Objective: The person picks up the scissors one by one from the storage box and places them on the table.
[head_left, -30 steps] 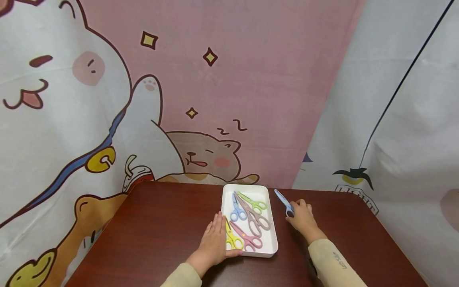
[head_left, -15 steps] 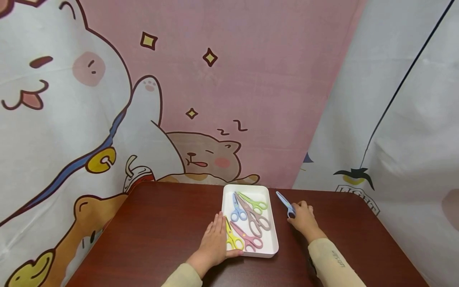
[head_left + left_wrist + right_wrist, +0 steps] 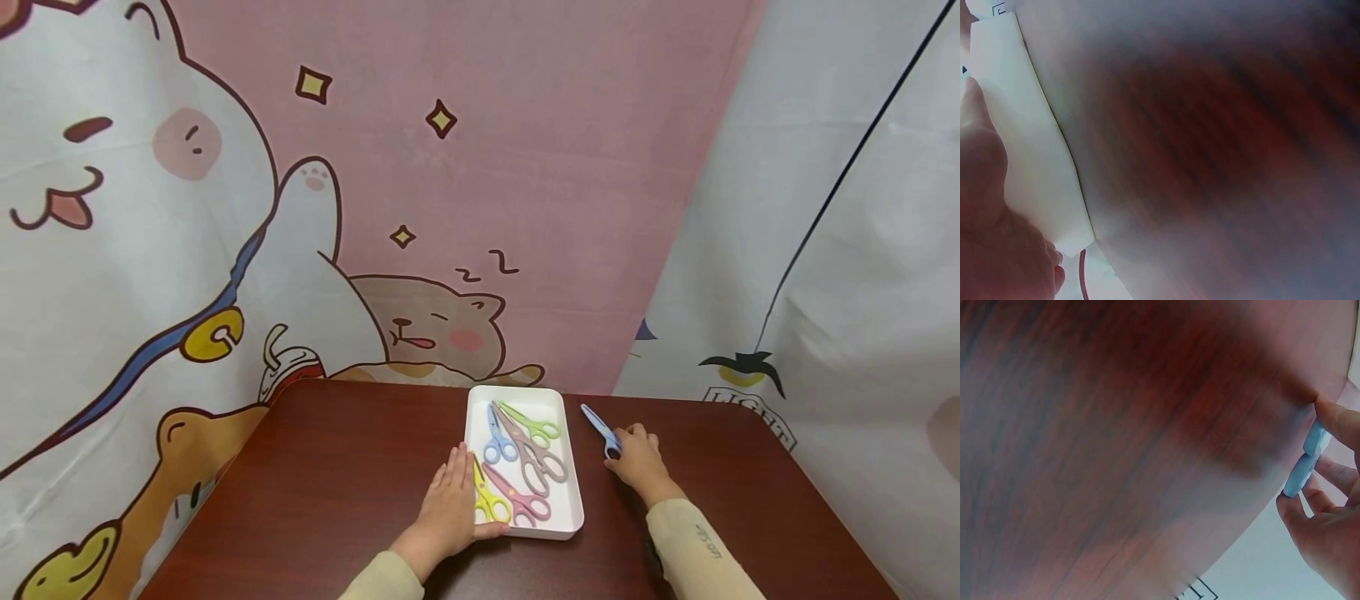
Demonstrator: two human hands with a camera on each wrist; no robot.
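A white tray [image 3: 567,500] stands on the table, with several scissors in it: small blue scissors [image 3: 492,433], light green ones [image 3: 536,427], larger greyish-brown ones [image 3: 531,454], yellow ones [image 3: 487,502] and pink ones [image 3: 517,497]. My left hand [image 3: 444,508] rests against the tray's left side, fingers straight, with the thumb along its near edge. Right of the tray, my right hand [image 3: 641,460] pinches another pair of blue scissors [image 3: 600,427] by the handles between thumb and fingers. Their blades point away to the upper left. In the right wrist view only their blue handles [image 3: 1302,470] show.
The dark reddish-brown table [image 3: 352,450] extends to both sides of the tray. Behind its far edge hangs a cloth backdrop [image 3: 555,208] with cartoon animals.
My right hand and its blue scissors have shifted slightly right and nearer to me. My left hand and the tray look unchanged.
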